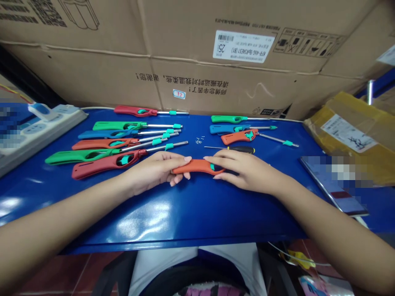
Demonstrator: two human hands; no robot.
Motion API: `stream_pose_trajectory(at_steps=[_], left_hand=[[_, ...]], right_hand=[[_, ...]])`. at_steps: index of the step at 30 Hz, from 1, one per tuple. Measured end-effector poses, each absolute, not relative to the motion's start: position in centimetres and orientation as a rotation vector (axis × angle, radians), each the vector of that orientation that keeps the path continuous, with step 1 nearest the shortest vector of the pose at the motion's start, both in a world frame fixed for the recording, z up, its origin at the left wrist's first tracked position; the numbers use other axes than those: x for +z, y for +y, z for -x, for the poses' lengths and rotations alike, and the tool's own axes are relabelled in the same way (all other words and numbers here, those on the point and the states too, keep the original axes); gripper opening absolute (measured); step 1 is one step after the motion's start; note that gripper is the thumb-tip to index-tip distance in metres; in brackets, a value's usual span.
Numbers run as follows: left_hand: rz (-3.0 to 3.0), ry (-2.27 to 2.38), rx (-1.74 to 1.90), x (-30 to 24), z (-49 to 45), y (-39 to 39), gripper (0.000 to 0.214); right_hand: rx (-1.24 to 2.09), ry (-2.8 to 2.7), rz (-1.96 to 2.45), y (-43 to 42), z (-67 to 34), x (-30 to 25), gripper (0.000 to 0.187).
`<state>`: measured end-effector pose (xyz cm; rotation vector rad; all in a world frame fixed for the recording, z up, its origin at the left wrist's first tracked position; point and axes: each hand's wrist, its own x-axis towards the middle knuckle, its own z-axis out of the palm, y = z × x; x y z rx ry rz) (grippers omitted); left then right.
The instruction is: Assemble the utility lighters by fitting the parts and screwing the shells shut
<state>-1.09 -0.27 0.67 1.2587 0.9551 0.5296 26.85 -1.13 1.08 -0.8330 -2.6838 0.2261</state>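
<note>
An orange gas lighter with a green trigger is held level above the blue table by both hands. My left hand pinches its handle end between thumb and fingers. Around the trigger end closes my right hand, which hides the metal tube, if there is one. Just beyond lies a screwdriver with a black and yellow handle. Several tiny pale pins or screws are scattered near its tip. To the left, several lighters rest in a row, the closest being a red lighter beside my left forearm.
A blue lighter and two others lie at the back right. A power strip stands at the left, a phone and a yellow-taped package at the right. A large cardboard box walls off the table's back.
</note>
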Motion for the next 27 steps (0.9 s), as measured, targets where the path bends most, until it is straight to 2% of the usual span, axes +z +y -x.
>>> stream_pose_trajectory(at_steps=[4, 8, 12, 21, 27], left_hand=[[-1.594, 0.926, 0.703, 0.4, 1.0, -0.9, 0.041], [-1.967, 0.833, 0.822, 0.0, 1.1, -1.3, 0.029], [-2.296, 0.682, 0.858, 0.0, 1.2, -1.3, 0.029], [-2.425, 0.670, 0.927, 0.2, 1.1, -2.0, 0.028], [-2.485, 0.637, 0.880, 0.1, 1.0, -2.2, 0.025]], right_hand=[[0.203, -2.648, 0.858, -1.2, -26.7, 0.9, 0.042], [0.278, -2.635, 0.833, -1.4, -26.5, 0.9, 0.040], [0.315, -2.630, 0.763, -1.7, -26.2, 0.6, 0.037], [0.294, -2.587, 0.749, -1.9, -25.8, 0.5, 0.032], [0.496, -2.625, 0.772, -2.0, -25.2, 0.8, 0.028]])
